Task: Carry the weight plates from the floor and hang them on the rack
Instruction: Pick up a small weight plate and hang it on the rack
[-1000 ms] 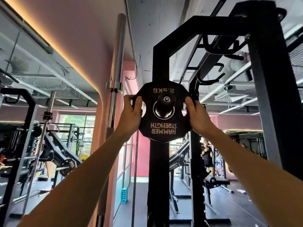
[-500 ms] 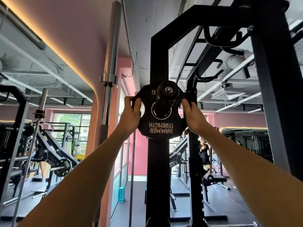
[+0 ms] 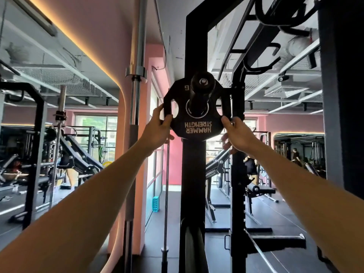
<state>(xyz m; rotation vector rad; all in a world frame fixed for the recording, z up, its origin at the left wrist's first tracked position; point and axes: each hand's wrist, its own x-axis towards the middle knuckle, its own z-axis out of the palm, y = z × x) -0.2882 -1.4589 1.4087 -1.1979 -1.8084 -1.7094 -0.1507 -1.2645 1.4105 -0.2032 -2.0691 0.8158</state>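
Note:
A small black weight plate (image 3: pixel 197 123) printed HAMMER STRENGTH upside down hangs on a black storage peg (image 3: pixel 202 83) of the black rack upright (image 3: pixel 194 174), with the peg's end sticking out through its hole. My left hand (image 3: pixel 159 129) holds the plate's lower left edge, thumb near a grip hole. My right hand (image 3: pixel 238 134) touches the lower right edge with its thumb against the rim and the fingers behind, partly hidden.
An upright barbell (image 3: pixel 136 75) stands left of the rack by a pink wall. A larger plate (image 3: pixel 194 249) sits edge-on low on the upright. A horizontal peg (image 3: pixel 275 241) juts out lower right. Other racks and benches fill both sides; people stand far right.
The plate has slid further back along the peg, so more of the peg sticks out in front. Both hands have dropped from the plate's sides to its lower edge.

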